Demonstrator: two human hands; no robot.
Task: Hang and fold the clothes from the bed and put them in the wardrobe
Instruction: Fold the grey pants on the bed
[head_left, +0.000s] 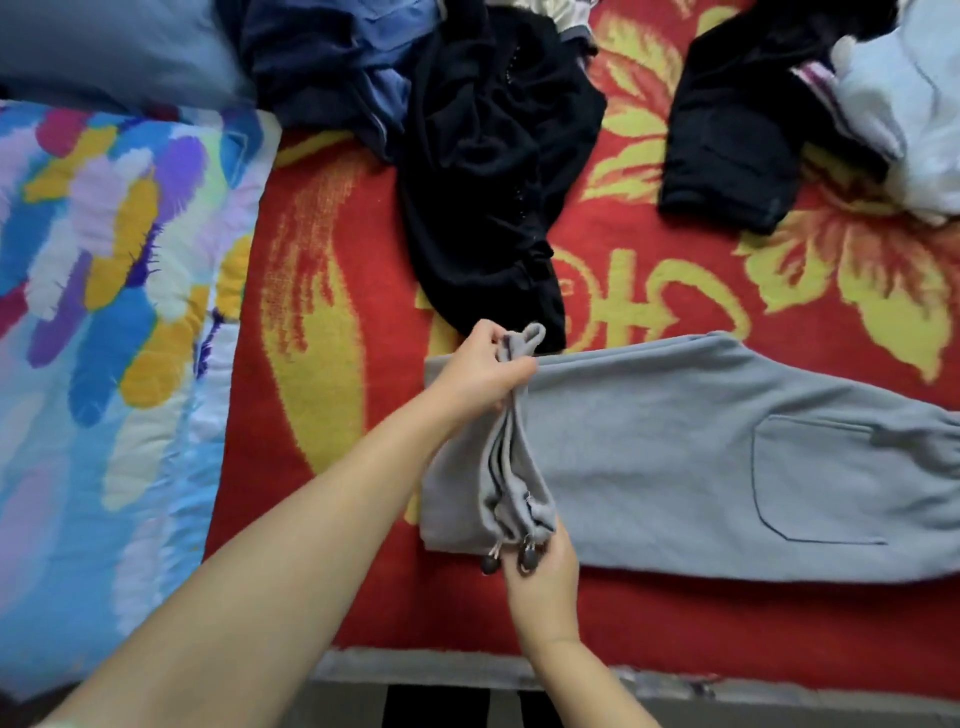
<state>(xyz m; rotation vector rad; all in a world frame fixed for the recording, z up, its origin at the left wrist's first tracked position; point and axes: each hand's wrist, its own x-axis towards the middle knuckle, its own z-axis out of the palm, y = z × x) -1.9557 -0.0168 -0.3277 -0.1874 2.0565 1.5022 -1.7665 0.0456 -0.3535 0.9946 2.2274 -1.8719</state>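
A: Grey sweatpants (701, 457) lie flat on a red blanket with yellow flowers (649, 618), near the bed's front edge, reaching off to the right; a back pocket faces up.

B: Where are the hands?

A: Both are at the bunched left end of the sweatpants. The left hand (483, 371) grips the gathered fabric at its far corner, fingers curled round it and thumb pressed on top. The right hand (543, 577) holds the near corner, fingers curled up under the cloth (two dark cord toggles (511, 561) dangle just beside them).

B: What else is on the bed?

A: A black garment (488, 171) trails down from a dark blue pile (332, 67), its tip touching the sweatpants. Another black piece (737, 124) sits at upper right beside pale clothing (904, 98). A multicoloured quilt (104, 312) covers the left side.
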